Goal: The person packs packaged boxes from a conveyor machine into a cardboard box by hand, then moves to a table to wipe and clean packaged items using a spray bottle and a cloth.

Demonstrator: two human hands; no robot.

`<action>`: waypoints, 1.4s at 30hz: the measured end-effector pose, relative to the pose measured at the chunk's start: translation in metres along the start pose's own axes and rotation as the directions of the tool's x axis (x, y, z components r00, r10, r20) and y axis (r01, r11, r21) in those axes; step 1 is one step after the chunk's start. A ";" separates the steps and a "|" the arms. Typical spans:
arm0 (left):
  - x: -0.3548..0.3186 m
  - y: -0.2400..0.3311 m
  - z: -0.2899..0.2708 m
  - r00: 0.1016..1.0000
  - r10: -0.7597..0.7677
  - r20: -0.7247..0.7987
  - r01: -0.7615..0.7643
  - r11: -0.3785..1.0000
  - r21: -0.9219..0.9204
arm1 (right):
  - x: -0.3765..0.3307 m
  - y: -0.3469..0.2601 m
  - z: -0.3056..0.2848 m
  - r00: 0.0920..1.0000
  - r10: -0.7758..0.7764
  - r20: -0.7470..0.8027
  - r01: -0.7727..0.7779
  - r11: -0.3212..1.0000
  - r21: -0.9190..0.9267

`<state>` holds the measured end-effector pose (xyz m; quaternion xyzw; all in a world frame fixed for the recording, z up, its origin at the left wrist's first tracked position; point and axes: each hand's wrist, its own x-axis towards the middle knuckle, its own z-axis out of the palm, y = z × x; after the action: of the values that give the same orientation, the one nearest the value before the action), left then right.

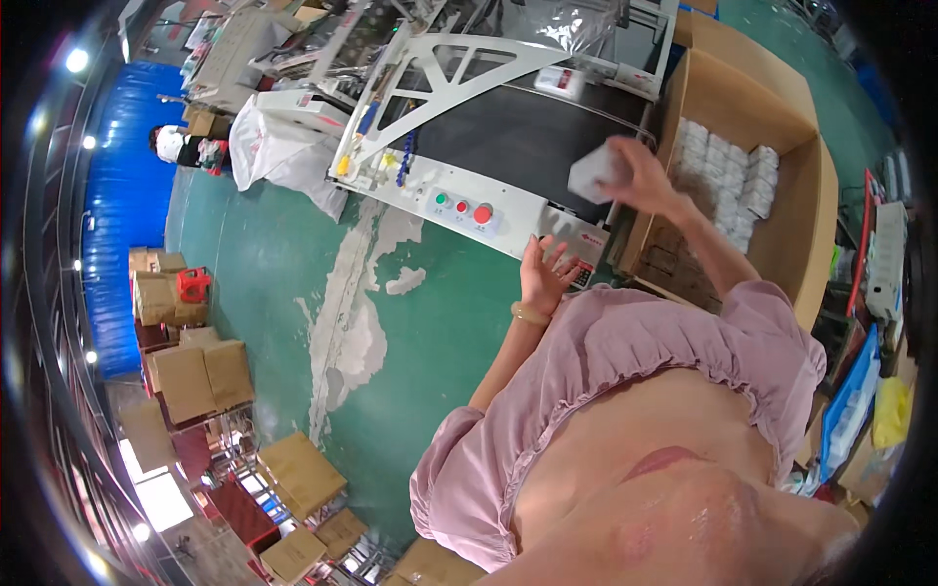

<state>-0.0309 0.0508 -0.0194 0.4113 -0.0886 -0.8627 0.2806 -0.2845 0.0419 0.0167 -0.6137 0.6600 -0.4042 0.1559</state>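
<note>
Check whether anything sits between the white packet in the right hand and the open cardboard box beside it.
Nothing visible does. The right hand holds the white packet beside the cardboard box's near wall, above the belt's end; the box is open-topped.

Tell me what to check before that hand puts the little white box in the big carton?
1. Grip: right hand holds the small white box by its edge: ok.
2. Room in the cardboard carton: white packs fill the far part, near part shows bare board: ok.
3. Left hand open, holding nothing, by the conveyor's end: ok.
4. Another white box coming on the black belt: ok.
5. Belt running or stopped: cannot tell.
</note>
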 end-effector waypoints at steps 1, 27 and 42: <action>0.001 -0.001 -0.002 1.000 0.010 -0.001 -0.010 1.000 0.026 | 0.013 0.025 0.000 0.992 0.042 -0.117 -0.036 0.998 0.054; 0.040 -0.026 0.047 0.940 -0.254 0.228 0.176 0.933 0.314 | 0.093 0.202 0.016 0.406 0.891 -0.205 -0.815 0.454 0.360; 0.296 -0.358 0.203 0.685 -0.729 0.012 0.717 0.676 0.171 | -0.109 0.427 -0.180 0.655 0.646 -0.393 -0.725 0.388 -0.569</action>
<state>-0.4814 0.1664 -0.2213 0.3985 0.0044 -0.9094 -0.1192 -0.6819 0.1713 -0.2121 -0.2740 0.9591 -0.0614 0.0343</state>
